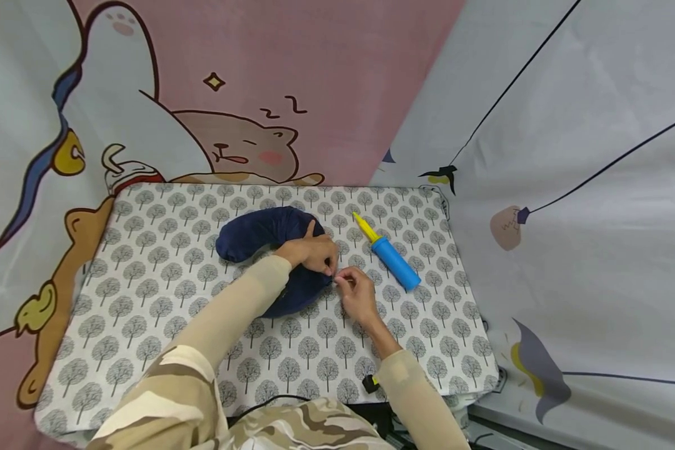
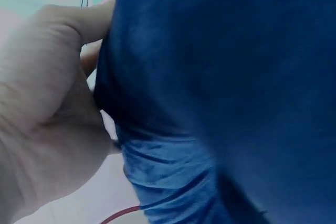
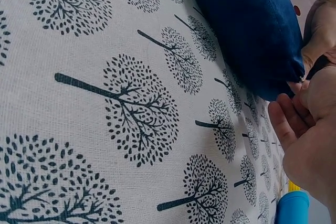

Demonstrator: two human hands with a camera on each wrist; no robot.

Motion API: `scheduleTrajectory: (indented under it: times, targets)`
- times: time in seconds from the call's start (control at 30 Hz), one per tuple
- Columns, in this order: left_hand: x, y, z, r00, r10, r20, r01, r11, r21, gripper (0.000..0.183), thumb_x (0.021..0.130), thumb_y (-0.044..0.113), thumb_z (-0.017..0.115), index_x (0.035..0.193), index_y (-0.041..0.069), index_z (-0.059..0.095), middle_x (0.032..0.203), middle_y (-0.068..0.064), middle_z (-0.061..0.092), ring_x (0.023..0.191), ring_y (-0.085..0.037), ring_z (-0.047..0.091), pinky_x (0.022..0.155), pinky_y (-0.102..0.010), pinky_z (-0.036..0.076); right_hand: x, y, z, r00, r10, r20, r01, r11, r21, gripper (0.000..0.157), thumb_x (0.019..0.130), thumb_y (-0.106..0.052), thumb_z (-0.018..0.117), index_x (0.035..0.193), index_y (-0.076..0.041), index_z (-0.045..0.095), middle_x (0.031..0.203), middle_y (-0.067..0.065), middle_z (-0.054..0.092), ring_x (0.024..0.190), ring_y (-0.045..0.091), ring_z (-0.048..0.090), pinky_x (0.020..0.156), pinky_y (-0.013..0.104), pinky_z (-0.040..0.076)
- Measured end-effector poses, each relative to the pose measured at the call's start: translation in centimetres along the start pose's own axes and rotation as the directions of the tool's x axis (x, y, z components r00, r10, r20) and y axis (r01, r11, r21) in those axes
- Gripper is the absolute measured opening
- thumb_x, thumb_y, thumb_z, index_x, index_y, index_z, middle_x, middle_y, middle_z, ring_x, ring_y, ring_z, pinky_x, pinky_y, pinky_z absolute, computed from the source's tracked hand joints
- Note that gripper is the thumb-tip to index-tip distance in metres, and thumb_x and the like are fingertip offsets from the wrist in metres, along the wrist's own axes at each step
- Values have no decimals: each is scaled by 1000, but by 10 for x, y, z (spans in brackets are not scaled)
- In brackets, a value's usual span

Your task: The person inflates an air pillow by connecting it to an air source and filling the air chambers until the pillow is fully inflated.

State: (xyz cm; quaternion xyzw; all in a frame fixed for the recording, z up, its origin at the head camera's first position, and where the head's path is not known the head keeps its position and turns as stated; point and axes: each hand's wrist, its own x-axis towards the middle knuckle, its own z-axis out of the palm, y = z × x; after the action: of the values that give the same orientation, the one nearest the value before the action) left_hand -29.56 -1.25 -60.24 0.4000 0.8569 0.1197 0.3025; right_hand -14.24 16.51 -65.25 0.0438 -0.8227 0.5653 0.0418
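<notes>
A navy-blue U-shaped neck pillow [image 1: 253, 228] lies on the table, its plush cover filling most of the left wrist view. My left hand [image 1: 317, 253] reaches across the pillow and pinches its right outer edge, the index finger pointing away over the cover. Close beside it, my right hand [image 1: 359, 295] pinches a small part at that same edge with thumb and forefinger. In the right wrist view the right hand's other fingers [image 3: 283, 121] are loosely bent below the pillow's edge. The fingertips largely hide the small part, and I cannot tell what it is.
A blue hand pump [image 1: 396, 262] with a yellow nozzle lies right of the pillow. The tree-print tablecloth [image 1: 163, 281] covers the table. Near the front edge sits a small black-and-yellow object [image 1: 370, 383]. Printed fabric curtains [image 1: 337, 81] stand behind and at both sides.
</notes>
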Motion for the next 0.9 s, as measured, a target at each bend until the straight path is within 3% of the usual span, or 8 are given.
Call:
scheduleTrajectory:
  times: [0.13,0.33,0.47,0.57,0.63,0.7,0.8,0.9]
  targets:
    - [-6,7,0,997,15,-70,-15,1000,0,16,107,31,80,93,37,84,133,10,73,155,-34,50,135,-82,-14,0,-2,0,1000,-2,-10,2,1000,4,7,109,-7,73,105,-3,76,106,17,76,93,43,78,78,16,58]
    - [-30,32,-11,990,-9,-141,16,999,49,16,112,24,73,99,28,82,131,4,69,146,-32,55,138,-81,-4,-4,-5,6,997,-71,8,71,997,-3,7,108,-4,73,102,-1,76,102,16,75,87,31,75,76,20,58]
    - [-30,33,-11,985,-16,-169,33,994,101,17,114,26,69,104,27,82,133,3,69,147,-31,55,139,-80,-1,-8,-6,9,999,-51,-5,51,999,16,8,110,-4,71,105,-1,76,104,17,75,90,34,76,79,19,59]
    - [-14,12,1,976,19,-218,-12,999,34,16,113,32,71,101,35,80,131,7,72,145,-29,58,139,-79,-3,-10,-4,9,999,-21,-31,23,999,43,6,109,-1,72,106,0,77,107,19,76,94,39,78,81,18,60]
    - [-4,-7,7,964,53,-260,-60,998,-18,9,111,35,74,108,35,82,134,7,74,146,-30,59,138,-80,-3,-11,-3,8,999,2,-38,0,998,59,4,108,-2,73,108,0,77,108,20,77,95,40,79,81,18,60]
    - [-5,-21,8,947,77,-312,-98,994,-54,16,110,41,75,123,33,83,142,5,74,149,-31,59,140,-77,2,-14,-2,8,999,22,-41,-19,997,74,5,108,-4,73,110,0,77,108,22,78,95,42,79,80,19,60]
    - [-15,-38,3,913,79,-400,-126,988,-92,45,110,48,74,148,24,75,157,-5,69,153,-36,57,140,-72,20,-17,-1,8,997,51,-49,-47,995,84,11,109,-9,75,116,0,77,107,23,80,95,42,80,79,21,61]
    - [-34,-58,-4,872,32,-489,-119,982,-149,57,110,54,72,156,21,68,164,-12,63,156,-39,56,136,-67,33,-20,-1,8,993,103,-63,-99,993,61,24,110,-18,76,127,-2,75,112,20,81,97,34,81,81,22,61]
